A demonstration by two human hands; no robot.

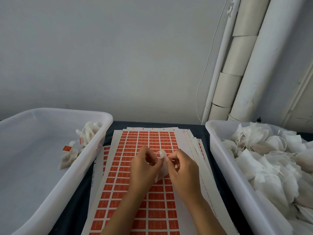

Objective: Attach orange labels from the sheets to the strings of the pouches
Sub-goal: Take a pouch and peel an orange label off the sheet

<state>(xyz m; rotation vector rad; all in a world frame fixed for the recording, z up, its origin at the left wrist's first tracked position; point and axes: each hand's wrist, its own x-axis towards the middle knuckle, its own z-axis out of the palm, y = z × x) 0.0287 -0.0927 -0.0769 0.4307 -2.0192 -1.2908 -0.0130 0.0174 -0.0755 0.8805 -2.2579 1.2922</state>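
Both hands meet over the middle of the top label sheet (144,167), and one small white pouch (161,168) hangs between them. The left hand (144,168) has its fingers curled in and seems to hold the left side of the pouch. The right hand (182,167) pinches near the pouch's gathered top with its thumb and first finger. That is likely where the string is, but the string is too thin to pick out here.

The pouch's long side runs up and down, with the tied top pointing away from the person and the wide end hanging toward them. The top sits right at the fingertips of the right hand, so that hand is nearer to the part that needs a label.

No orange label can be seen in either hand. The labels lie right under the hands on the sheet, which rests on a stack of sheets on the dark surface (81,209). I think the next job is to peel one off.

The left bin (94,150) holds a few pouches with orange labels already on (the done ones, it seems). The right bin (220,158) is piled full of plain white pouches.
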